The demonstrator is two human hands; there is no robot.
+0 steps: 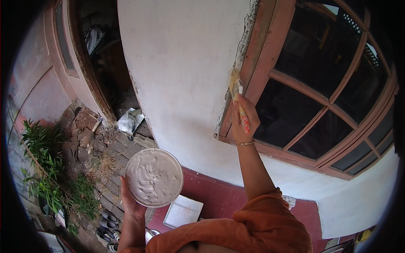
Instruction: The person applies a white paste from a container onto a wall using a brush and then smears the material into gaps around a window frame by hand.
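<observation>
My right hand (246, 118) is closed round the handle of a paintbrush (238, 90). The brush's pale bristles touch the wall (185, 63) right beside the brown wooden window frame (257, 55), where the edge is cracked and rough. Lower down to the left, my left hand (131, 198) grips a round tub (154, 178) from its side and underneath. Thick, greyish-white paint fills the tub, its surface swirled and lumpy. Most of the left hand's fingers are hidden beneath the tub.
A white tray (183, 212) lies on the red tiled floor (211, 192) below. Green plants (44, 156), a white bag (129, 122) and several shoes (109, 225) are on the left. An open doorway (101, 59) stands beyond. The window's glass panes (291, 111) are close to my right hand.
</observation>
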